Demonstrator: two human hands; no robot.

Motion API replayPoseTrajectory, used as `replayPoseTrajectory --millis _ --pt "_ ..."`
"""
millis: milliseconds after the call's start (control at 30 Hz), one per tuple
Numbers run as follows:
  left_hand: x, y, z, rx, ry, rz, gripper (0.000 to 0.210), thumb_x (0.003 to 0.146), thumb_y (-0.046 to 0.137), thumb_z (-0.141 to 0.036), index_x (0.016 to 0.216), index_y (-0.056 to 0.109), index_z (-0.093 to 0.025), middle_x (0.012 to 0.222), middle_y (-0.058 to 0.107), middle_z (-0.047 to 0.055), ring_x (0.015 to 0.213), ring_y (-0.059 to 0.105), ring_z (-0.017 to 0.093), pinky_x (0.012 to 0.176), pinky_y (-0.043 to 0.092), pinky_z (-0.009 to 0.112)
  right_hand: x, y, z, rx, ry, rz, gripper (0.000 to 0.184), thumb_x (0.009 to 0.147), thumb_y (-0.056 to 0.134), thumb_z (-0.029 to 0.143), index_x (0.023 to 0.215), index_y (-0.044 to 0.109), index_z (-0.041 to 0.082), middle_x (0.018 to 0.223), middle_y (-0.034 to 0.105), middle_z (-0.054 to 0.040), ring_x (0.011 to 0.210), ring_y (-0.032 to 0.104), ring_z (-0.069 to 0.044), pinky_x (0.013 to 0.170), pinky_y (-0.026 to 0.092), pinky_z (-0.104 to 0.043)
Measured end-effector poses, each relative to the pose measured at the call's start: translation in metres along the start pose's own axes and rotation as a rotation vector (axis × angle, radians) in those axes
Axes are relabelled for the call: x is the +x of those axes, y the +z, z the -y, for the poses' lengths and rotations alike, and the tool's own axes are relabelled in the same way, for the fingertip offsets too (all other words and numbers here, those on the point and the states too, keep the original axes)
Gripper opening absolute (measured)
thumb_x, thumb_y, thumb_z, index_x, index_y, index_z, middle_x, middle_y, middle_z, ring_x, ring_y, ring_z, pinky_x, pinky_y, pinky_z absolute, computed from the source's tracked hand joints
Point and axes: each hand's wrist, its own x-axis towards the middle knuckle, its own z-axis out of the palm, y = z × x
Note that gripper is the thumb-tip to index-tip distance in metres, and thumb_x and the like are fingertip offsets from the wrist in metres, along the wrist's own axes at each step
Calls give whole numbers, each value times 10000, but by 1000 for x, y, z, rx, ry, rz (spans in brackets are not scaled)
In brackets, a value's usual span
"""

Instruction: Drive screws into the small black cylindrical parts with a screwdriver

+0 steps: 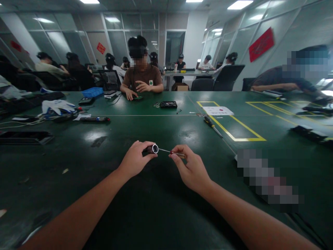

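Between the thumb and fingers of my left hand (pixel 136 159) is a short dark cylinder (pixel 155 149) with a bright metal ring around its open end, which faces me. My right hand (pixel 191 168) grips a small screwdriver (pixel 178 154) by its handle, which has a red end near the shaft. The thin metal shaft points left and its tip meets the ringed end of the cylinder; I cannot tell whether it goes inside. Both hands are held above the green table (pixel 145 215).
A longer screwdriver (pixel 213 126) lies right of centre, near a pixelated object (pixel 267 177) and a paper sheet (pixel 218 110). White gloves (pixel 58 107), a dark pen-like tool (pixel 95 119) and a blue basket (pixel 92 92) lie left. A co-worker (pixel 142 74) sits opposite, beyond a black device (pixel 168 104).
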Motion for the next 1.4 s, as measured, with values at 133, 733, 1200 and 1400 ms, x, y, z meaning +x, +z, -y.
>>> replayPoseTrajectory --millis 133,733,1200,1400 --pt "0 0 0 8 -12 9 284 878 750 -294 1156 702 -267 1044 749 13 957 647 241 956 461 444 0 1 0 17 -3 -25 64 1010 546 256 1034 601 235 946 735 -30 878 711 -190 792 513 -316" --pt "1 -1 -2 -23 -37 24 285 866 765 -283 1143 710 -256 1037 755 14 956 653 239 1009 435 462 0 2 -5 27 -9 -37 64 1008 558 268 1045 605 243 947 738 -19 884 719 -187 800 512 -307" --pt "1 0 0 -10 -30 29 288 871 759 -304 1152 701 -275 1062 761 6 985 658 253 1077 396 526 0 3 -5 16 -14 -36 67 1006 556 268 1044 604 241 940 738 -25 875 721 -190 792 516 -316" --pt "1 0 2 -1 -39 14 292 873 755 -317 1159 703 -288 1095 757 15 1009 657 260 1082 406 533 1 3 -6 34 -1 -47 68 1007 558 274 1046 602 241 933 739 -23 875 723 -192 791 519 -319"
